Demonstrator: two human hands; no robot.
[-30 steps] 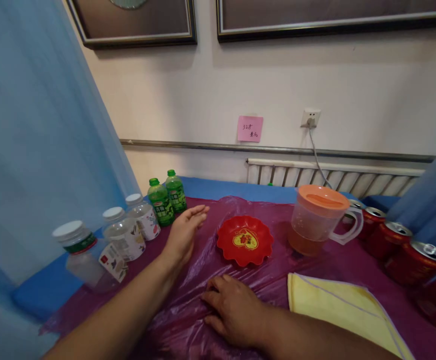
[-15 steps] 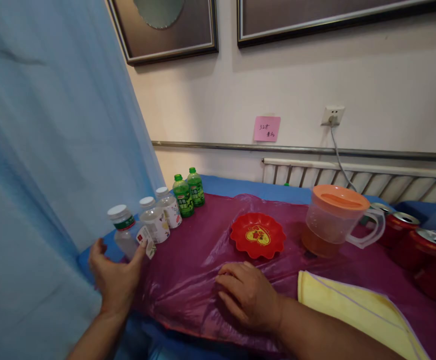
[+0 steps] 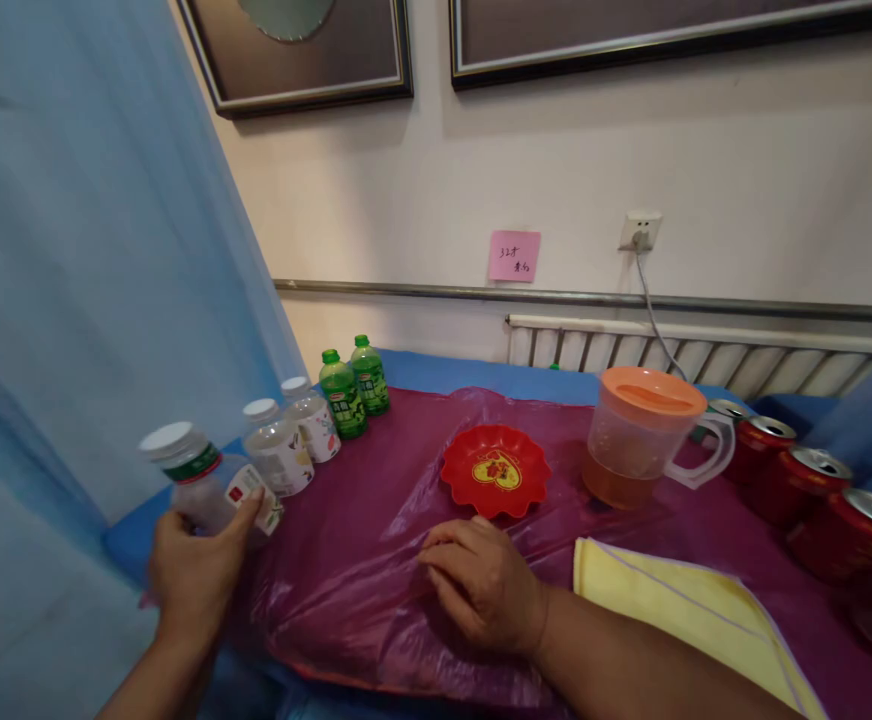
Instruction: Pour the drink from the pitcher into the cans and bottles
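1. Left hand – grip curled round the clear bottle at its lower body, thumb on the label side; bottle tilted, base at the bench's near-left edge. Grip sits low, prob. to keep cap and label in sight.
2. Clear bottle – see-through plastic, white cap, green neck band, white label w/ red mark. Looks near empty; can't tell for sure.
3. Right hand – flat on the purple sheet, fingers loosely spread, pinching nothing; prob. pins the thin plastic so it won't slide.
4. Beyond the left grip: 2 more clear bottles, then 2 green bottles, in a row along the bench's left edge, close together.
5. Just beyond the right hand: red dish, empty, yellow heart motif.
6. Right of the right hand: yellow cloth, flat; beyond it a jug, orange lid, amber liquid low inside.
7. Far right: red cans in a row, tops opened.
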